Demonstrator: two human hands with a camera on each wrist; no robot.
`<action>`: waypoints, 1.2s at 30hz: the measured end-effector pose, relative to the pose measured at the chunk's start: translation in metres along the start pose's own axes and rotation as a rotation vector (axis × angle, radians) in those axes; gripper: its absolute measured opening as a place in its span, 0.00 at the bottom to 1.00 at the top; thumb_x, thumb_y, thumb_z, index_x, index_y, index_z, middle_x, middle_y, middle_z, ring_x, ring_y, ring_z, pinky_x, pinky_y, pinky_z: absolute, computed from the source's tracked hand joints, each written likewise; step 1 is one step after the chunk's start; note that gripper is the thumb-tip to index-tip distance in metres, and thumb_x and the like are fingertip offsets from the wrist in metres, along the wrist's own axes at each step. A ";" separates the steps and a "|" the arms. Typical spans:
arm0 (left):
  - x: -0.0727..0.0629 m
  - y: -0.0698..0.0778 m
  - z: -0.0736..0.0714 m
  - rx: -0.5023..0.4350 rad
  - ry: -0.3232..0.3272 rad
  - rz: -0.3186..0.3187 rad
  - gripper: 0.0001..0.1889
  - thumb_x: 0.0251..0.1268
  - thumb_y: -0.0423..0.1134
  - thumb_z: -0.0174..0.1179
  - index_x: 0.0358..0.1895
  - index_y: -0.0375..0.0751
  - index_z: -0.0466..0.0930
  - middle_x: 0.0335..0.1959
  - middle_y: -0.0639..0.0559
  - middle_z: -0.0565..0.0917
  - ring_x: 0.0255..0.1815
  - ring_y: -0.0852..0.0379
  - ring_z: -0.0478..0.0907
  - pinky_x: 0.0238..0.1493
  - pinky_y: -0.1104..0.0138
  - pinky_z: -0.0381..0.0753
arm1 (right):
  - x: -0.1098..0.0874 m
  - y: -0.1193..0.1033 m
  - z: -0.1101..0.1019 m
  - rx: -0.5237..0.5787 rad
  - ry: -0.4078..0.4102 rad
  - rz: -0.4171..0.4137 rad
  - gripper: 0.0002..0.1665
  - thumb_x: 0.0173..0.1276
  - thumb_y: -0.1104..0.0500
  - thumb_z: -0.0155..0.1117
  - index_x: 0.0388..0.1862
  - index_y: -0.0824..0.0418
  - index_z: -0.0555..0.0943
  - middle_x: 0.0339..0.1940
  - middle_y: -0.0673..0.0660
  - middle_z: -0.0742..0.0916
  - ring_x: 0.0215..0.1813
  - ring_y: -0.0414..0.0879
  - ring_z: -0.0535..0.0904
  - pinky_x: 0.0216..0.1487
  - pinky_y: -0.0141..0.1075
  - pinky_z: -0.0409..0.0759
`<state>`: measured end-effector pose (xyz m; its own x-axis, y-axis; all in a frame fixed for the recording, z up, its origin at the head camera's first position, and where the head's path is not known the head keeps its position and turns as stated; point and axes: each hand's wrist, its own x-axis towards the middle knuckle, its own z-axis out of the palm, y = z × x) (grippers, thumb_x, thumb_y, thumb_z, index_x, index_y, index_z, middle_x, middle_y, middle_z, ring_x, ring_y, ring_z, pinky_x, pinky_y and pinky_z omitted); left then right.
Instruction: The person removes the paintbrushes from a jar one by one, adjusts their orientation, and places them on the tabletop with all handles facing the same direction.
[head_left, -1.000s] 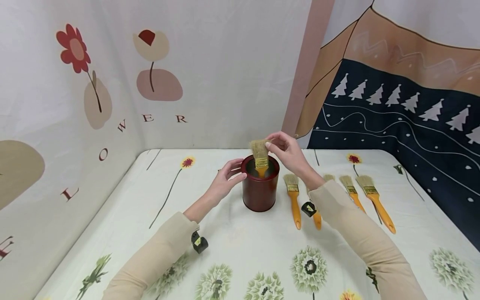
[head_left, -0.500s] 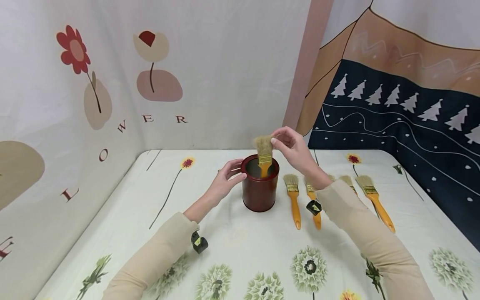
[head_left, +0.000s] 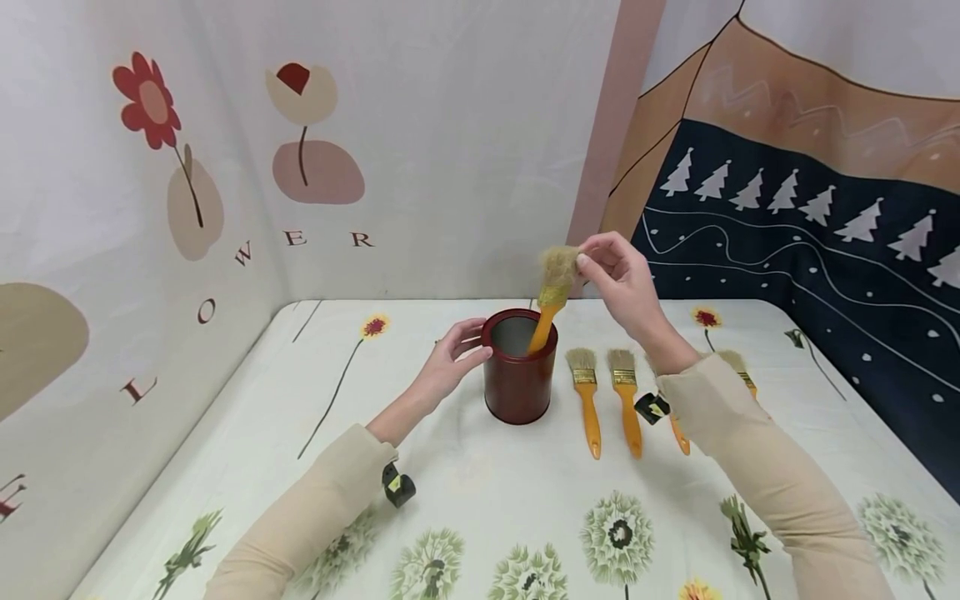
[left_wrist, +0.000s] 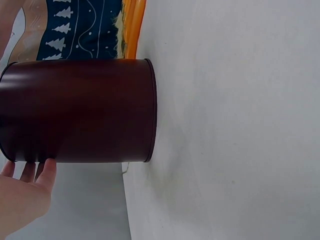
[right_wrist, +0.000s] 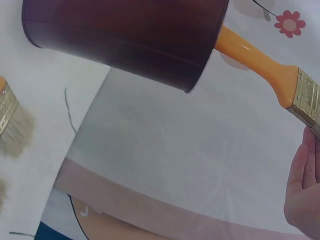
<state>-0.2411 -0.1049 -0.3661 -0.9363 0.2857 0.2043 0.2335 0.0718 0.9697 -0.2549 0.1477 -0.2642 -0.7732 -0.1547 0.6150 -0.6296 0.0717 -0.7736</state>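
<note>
In the head view, a dark red metal can stands upright on the table, its top open. My left hand rests its fingertips and thumb against the can's left side near the rim, without wrapping round it. My right hand pinches the bristles of a paintbrush, held bristles up above the can. The brush leans to the right, and its orange handle's end reaches into the can's mouth. The right wrist view shows the paintbrush coming out past the rim, with my fingers at its bristles.
To the can's right, several paintbrushes lie in a row, bristles away from me, including one nearest the can and one beside it. My right forearm partly hides others. A printed cloth wall stands behind.
My right hand has moved up and to the right, drawing the paintbrush higher so that more of its handle shows. My left hand and the can have stayed in place.
</note>
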 end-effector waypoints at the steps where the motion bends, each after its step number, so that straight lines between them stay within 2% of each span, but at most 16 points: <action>1: 0.000 0.000 0.000 -0.001 0.000 -0.002 0.26 0.58 0.38 0.58 0.60 0.44 0.62 0.56 0.48 0.68 0.58 0.55 0.64 0.54 0.61 0.67 | 0.000 -0.001 -0.002 0.004 0.012 0.001 0.06 0.65 0.64 0.53 0.40 0.61 0.73 0.32 0.54 0.79 0.34 0.47 0.74 0.42 0.28 0.74; 15: 0.000 -0.001 0.000 0.001 -0.002 0.010 0.27 0.58 0.41 0.59 0.60 0.44 0.62 0.57 0.49 0.68 0.58 0.54 0.63 0.54 0.61 0.67 | 0.002 -0.019 -0.033 0.123 0.226 -0.079 0.06 0.63 0.68 0.54 0.38 0.62 0.74 0.33 0.56 0.80 0.36 0.45 0.75 0.43 0.30 0.74; 22: 0.000 -0.001 -0.001 0.001 -0.008 0.006 0.26 0.58 0.40 0.58 0.61 0.44 0.62 0.57 0.49 0.67 0.58 0.54 0.63 0.54 0.61 0.67 | -0.004 -0.022 -0.049 0.150 0.261 -0.063 0.06 0.63 0.69 0.54 0.39 0.64 0.73 0.36 0.57 0.80 0.40 0.47 0.74 0.45 0.28 0.73; 26: -0.002 0.004 0.000 -0.007 -0.014 -0.007 0.27 0.59 0.39 0.58 0.61 0.43 0.61 0.58 0.48 0.67 0.59 0.54 0.62 0.55 0.62 0.66 | -0.009 -0.020 -0.056 0.150 0.269 -0.051 0.06 0.63 0.69 0.54 0.39 0.64 0.73 0.35 0.57 0.80 0.38 0.46 0.74 0.44 0.28 0.73; 36: -0.001 -0.001 -0.001 0.005 -0.009 0.003 0.26 0.59 0.41 0.58 0.61 0.44 0.62 0.57 0.48 0.67 0.58 0.55 0.63 0.55 0.60 0.66 | -0.025 -0.005 -0.071 0.015 0.254 0.049 0.05 0.63 0.66 0.55 0.38 0.62 0.73 0.35 0.54 0.78 0.35 0.42 0.74 0.40 0.25 0.73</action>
<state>-0.2408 -0.1062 -0.3672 -0.9331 0.2947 0.2061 0.2377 0.0752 0.9684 -0.2376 0.2207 -0.2650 -0.7981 0.1013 0.5939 -0.5912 0.0583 -0.8044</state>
